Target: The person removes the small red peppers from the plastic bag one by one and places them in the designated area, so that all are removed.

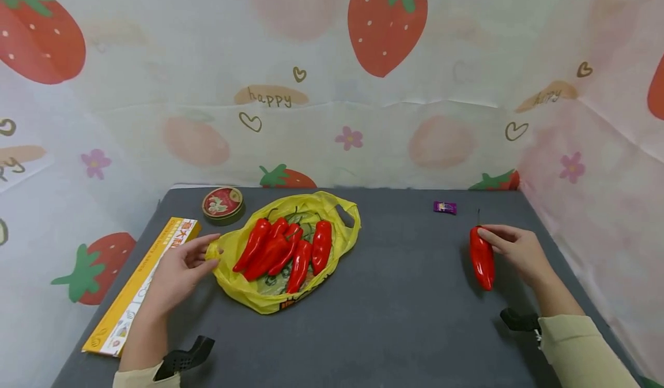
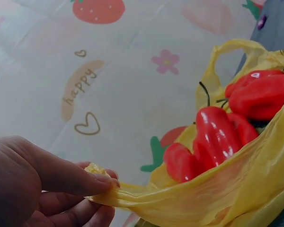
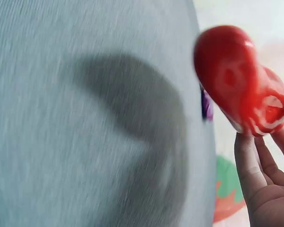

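Note:
A yellow plastic bag lies spread on the grey table with several red peppers in it. My left hand pinches the bag's left edge between thumb and fingers; in the left wrist view the bag is drawn out toward that hand. At the right side of the table my right hand holds one long red pepper by its upper part, stem up. The right wrist view shows this pepper raised off the table, its shadow falling on the surface.
Left of the bag lies a long yellow and white box. A round red-lidded tin stands behind it, near the back edge. Toward the back right is a small purple packet. A strawberry-printed cloth hangs behind the table.

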Motion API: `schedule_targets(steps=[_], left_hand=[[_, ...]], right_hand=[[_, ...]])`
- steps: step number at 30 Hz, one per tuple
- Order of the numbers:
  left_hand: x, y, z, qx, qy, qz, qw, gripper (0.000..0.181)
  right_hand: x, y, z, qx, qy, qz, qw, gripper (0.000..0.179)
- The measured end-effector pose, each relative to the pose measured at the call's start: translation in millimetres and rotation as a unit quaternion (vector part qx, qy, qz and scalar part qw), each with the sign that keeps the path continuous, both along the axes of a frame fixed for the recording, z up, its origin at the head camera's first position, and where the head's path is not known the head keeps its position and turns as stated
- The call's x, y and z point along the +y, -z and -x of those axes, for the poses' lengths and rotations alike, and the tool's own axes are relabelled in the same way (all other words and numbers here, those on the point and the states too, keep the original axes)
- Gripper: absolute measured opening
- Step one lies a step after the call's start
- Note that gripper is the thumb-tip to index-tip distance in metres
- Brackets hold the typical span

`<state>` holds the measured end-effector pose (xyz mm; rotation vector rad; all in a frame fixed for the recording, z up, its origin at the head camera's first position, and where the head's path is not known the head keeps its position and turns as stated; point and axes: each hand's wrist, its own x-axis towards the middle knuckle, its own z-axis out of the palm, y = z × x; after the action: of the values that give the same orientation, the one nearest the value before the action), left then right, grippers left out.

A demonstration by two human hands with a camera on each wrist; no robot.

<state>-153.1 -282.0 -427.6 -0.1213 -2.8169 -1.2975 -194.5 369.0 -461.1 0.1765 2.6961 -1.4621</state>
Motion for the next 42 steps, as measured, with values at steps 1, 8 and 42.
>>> schedule_targets(steps=[1, 8, 42], left_hand=[[0.1, 1.0, -0.9, 0.000, -0.001, -0.001, 1.0000, 0.049], [0.2, 14.2, -6.5, 0.036, -0.012, -0.041, 0.9984, 0.049], [9.4, 23.1, -3.9, 0.048, -0.063, -0.062, 0.9949, 0.045]], right_hand=[[4, 1.6, -0.2, -0.005, -0.003, -0.010, 0.9999, 0.068], [17, 9.7, 1.5, -0.014, -0.020, -0.050, 0.9985, 0.067], [24, 18.5, 4.4, -0.040, -0.059, -0.066, 0.9953, 0.059]])
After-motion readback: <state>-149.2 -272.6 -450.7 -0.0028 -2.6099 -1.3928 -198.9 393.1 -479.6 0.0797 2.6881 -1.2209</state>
